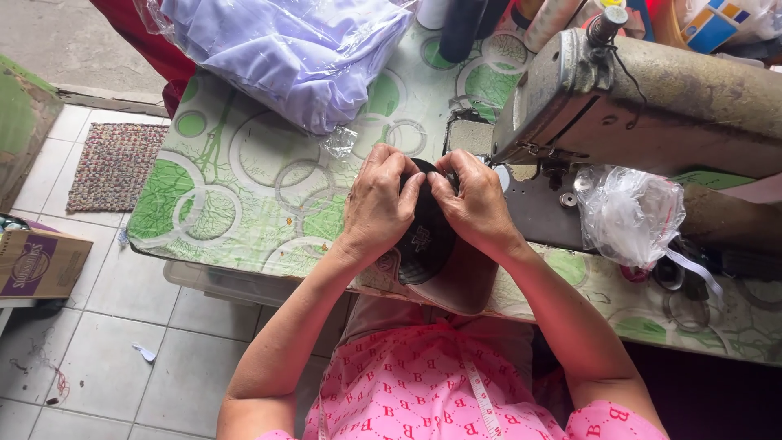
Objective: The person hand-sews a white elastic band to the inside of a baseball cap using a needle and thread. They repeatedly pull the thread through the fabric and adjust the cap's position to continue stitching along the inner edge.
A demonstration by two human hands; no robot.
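Note:
My left hand (377,204) and my right hand (474,202) both grip a black cap (423,244) with a pale brim (460,285), held over the near edge of the sewing table (236,187). The fingertips of both hands meet on the cap's far edge, close to the needle area of an old beige sewing machine (652,98). The cap's inner lining with a small printed label faces up. My thumbs press on the dark fabric.
A clear bag of lilac fabric (301,49) lies at the table's far side. A crumpled clear plastic bag (631,216) sits right of the machine. Thread cones (464,24) stand behind. A cardboard box (41,262) and a woven mat (114,163) are on the tiled floor.

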